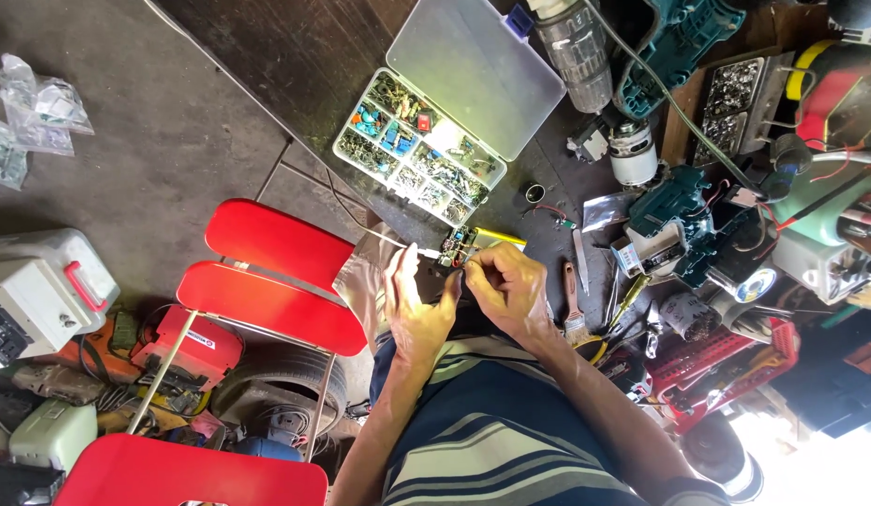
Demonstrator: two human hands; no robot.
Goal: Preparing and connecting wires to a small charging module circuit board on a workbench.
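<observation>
We hold a small circuit board (457, 251) between both hands, just above our lap. Left hand (415, 305) pinches its near edge w/ thumb and fingers closed; right hand (508, 289) pinches the other side, fingers curled tight. A white wire (398, 242) runs off to the left from the left fingertips.

Just past the hands: 1 clear parts box (418, 150), many compartments w/ blue, green, red bits, its frosted lid (482, 70) flipped open behind. Right of the right hand: 1 brush (572, 305), 1 silver foil bag (606, 211). Far left of the left hand: 2–3 clear plastic bags (37, 108) on the floor. Below-left: 1 red chair (271, 276), 1 grey case w/ red handle (46, 281), 1 red box w/ a white label (187, 347).
</observation>
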